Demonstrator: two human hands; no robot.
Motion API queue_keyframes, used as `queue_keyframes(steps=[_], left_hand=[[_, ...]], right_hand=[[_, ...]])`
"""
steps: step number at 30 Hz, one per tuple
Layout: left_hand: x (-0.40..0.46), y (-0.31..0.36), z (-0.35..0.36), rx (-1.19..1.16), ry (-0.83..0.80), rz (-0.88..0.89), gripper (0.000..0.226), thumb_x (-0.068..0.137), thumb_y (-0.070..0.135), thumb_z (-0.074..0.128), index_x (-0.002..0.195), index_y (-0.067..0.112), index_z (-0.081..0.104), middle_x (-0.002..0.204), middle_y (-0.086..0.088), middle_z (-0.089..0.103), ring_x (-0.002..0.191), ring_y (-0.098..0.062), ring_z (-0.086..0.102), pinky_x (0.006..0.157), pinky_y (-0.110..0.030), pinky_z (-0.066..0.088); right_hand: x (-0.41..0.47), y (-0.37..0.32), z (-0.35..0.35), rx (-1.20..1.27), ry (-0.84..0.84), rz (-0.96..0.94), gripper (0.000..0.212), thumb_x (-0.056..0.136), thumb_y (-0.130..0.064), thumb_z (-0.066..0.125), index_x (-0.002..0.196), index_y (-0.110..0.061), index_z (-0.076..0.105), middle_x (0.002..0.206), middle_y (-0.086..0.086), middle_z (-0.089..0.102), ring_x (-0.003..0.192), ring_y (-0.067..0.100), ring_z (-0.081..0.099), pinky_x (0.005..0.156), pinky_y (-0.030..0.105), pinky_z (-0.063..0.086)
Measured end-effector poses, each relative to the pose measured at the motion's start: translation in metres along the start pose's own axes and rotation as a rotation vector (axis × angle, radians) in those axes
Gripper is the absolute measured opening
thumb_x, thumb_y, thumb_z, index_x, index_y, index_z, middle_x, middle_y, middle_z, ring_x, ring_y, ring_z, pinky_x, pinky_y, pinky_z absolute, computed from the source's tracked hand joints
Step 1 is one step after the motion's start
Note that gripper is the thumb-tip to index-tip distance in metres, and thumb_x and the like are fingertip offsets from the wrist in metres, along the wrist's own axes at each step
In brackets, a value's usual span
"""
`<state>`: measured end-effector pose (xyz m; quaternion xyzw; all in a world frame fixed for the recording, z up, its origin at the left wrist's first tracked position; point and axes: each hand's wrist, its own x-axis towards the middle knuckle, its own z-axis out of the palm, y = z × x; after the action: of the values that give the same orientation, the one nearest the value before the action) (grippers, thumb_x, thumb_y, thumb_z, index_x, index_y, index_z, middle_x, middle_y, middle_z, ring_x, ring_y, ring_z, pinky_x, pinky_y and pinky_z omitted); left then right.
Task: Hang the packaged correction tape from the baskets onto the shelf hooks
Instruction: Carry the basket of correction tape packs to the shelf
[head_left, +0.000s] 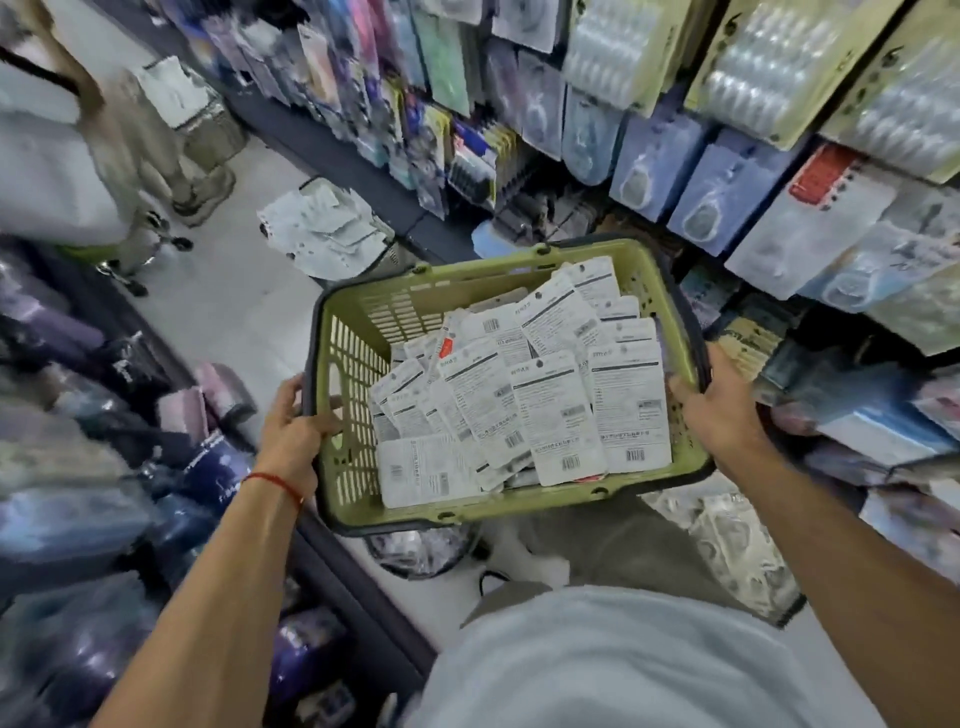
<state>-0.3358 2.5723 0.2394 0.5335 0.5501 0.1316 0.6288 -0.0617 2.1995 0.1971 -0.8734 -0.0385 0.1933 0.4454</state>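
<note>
In the head view, the left hand (293, 422) grips the nine o'clock side of a green basket (358, 332), fingers curled over its dark rim, and the right hand (719, 410) grips the three o'clock side likewise. The basket, held above the floor, is heaped with white correction tape packs (524, 400) lying back-side up. Shelf hooks (675, 171) with hanging packets, somewhat blurred, fill one to three o'clock, and another basket (332, 234) of what may be similar packs sits at eleven o'clock.
</note>
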Motion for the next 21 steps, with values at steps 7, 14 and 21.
queue_keyframes(steps=[7, 14, 21], left_hand=[[0.091, 0.077, 0.067, 0.492, -0.058, 0.124, 0.072, 0.085, -0.022, 0.057, 0.095, 0.050, 0.059, 0.098, -0.005, 0.076, 0.074, -0.033, 0.074, 0.056, -0.061, 0.062], [0.147, 0.103, 0.156, 0.908, -0.203, 0.215, 0.060, 0.088, -0.008, 0.070, 0.125, 0.035, 0.052, 0.112, -0.007, 0.071, 0.095, -0.039, 0.072, 0.073, -0.055, 0.065], [0.219, 0.054, 0.218, 1.103, -0.332, 0.139, 0.061, 0.082, -0.008, 0.082, 0.130, 0.011, 0.048, 0.118, -0.008, 0.065, 0.093, -0.027, 0.065, 0.061, -0.033, 0.060]], right_hand=[[0.045, 0.018, 0.025, 0.142, 0.063, 0.225, 0.044, 0.100, -0.007, 0.061, 0.140, -0.024, 0.058, 0.113, 0.001, 0.072, 0.102, 0.026, 0.067, 0.088, 0.036, 0.052], [0.031, 0.059, 0.036, 0.123, 0.241, 0.465, 0.037, 0.094, -0.014, 0.069, 0.129, -0.017, 0.057, 0.108, 0.008, 0.067, 0.097, 0.031, 0.063, 0.081, 0.040, 0.049], [0.036, 0.123, 0.099, 0.101, 0.309, 0.599, 0.046, 0.098, -0.020, 0.066, 0.141, -0.016, 0.049, 0.119, 0.016, 0.070, 0.107, 0.041, 0.066, 0.086, 0.044, 0.050]])
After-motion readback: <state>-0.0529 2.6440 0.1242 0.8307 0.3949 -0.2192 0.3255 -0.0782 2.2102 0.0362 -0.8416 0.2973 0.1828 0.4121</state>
